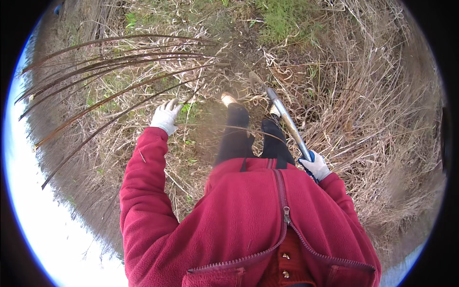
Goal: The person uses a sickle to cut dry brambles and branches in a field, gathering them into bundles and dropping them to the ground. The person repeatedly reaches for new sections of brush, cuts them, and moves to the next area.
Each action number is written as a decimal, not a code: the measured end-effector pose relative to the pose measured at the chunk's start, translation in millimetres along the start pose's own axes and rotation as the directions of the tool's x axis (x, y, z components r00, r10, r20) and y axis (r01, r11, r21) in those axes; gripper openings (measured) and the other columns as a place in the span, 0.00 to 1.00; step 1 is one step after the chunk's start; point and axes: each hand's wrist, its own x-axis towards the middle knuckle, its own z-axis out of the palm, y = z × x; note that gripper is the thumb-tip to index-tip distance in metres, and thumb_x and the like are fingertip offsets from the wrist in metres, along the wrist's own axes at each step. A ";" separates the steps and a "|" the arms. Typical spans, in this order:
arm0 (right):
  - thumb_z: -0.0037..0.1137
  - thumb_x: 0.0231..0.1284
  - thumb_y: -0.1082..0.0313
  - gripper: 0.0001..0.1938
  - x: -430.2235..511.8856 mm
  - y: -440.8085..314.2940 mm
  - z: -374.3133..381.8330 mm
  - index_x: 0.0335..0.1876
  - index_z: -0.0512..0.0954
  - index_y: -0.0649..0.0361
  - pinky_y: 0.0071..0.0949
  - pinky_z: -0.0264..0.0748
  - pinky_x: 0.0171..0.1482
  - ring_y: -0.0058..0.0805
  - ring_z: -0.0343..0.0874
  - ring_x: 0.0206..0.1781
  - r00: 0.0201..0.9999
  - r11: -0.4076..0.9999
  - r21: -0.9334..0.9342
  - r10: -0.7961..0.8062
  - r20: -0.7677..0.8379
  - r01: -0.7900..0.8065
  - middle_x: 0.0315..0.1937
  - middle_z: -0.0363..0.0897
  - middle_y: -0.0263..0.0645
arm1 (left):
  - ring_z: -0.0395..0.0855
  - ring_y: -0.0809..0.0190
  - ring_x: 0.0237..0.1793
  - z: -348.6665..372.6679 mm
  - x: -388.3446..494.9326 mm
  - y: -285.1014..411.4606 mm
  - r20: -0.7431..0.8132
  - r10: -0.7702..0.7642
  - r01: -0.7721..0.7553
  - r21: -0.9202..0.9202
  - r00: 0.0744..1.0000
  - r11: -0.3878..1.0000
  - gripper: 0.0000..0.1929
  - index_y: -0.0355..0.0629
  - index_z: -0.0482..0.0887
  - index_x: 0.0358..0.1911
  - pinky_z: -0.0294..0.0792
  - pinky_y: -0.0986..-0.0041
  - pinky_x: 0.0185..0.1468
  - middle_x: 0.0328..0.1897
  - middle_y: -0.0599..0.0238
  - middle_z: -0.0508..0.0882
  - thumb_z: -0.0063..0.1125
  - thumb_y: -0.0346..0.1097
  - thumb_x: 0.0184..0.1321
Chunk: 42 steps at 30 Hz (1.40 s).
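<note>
My right hand (pixel 316 165), in a white and blue work glove, is closed round the metal handle (pixel 288 122) of a long tool. The tool's head (pixel 256 80) is blurred and lies low near the ground ahead of my feet; its exact kind cannot be told. In a white glove, my left hand (pixel 166 115) is raised with the fingers apart, just beside several tall brown dry stems (pixel 107 94). Whether it touches a stem is not clear, but nothing shows within its grasp. A thin stem (pixel 233 127) crosses in front of my legs.
Dry grass and flattened stalks (pixel 351 143) cover the ground to the right. Green feathery plants (pixel 287 18) grow ahead. My shoes (pixel 228 98) stand on rough ground with dry leaves. The tall stems lean out to the left.
</note>
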 end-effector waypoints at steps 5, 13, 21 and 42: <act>0.72 0.64 0.60 0.14 9.3 -28.1 12.8 0.44 0.77 0.57 0.26 0.69 0.23 0.18 0.72 0.21 0.996 0.981 0.174 -0.084 0.003 0.082 0.26 0.76 0.30 | 0.89 0.48 0.55 23.6 3.6 34.1 0.136 0.247 -0.220 -0.189 0.959 0.957 0.15 0.58 0.87 0.56 0.78 0.51 0.59 0.52 0.60 0.91 0.60 0.47 0.69; 0.75 0.61 0.50 0.21 -40.1 -87.7 -15.4 0.47 0.81 0.58 0.27 0.75 0.31 0.19 0.76 0.27 0.973 0.973 0.037 -0.228 -0.025 0.229 0.30 0.81 0.31 | 0.90 0.42 0.50 -17.4 2.3 147.7 -0.036 0.073 -0.081 -0.536 0.997 0.840 0.16 0.51 0.90 0.54 0.80 0.57 0.55 0.48 0.51 0.92 0.59 0.49 0.72; 0.74 0.64 0.54 0.18 -139.0 -47.9 -38.0 0.46 0.79 0.58 0.26 0.77 0.30 0.19 0.79 0.28 0.946 0.956 0.059 -0.275 -0.169 0.288 0.29 0.81 0.31 | 0.90 0.43 0.51 -121.9 -6.2 291.6 -0.283 0.435 -0.512 -0.326 0.855 0.795 0.20 0.52 0.86 0.60 0.81 0.55 0.55 0.53 0.53 0.91 0.51 0.51 0.75; 0.75 0.63 0.65 0.13 -149.6 49.8 -28.5 0.46 0.84 0.62 0.27 0.81 0.33 0.22 0.81 0.28 0.830 0.802 0.342 -0.309 -0.465 0.490 0.32 0.86 0.34 | 0.83 0.49 0.64 -169.5 -60.6 367.7 -0.673 0.535 -0.858 -0.361 0.511 0.365 0.20 0.39 0.84 0.61 0.76 0.64 0.67 0.67 0.53 0.83 0.56 0.47 0.78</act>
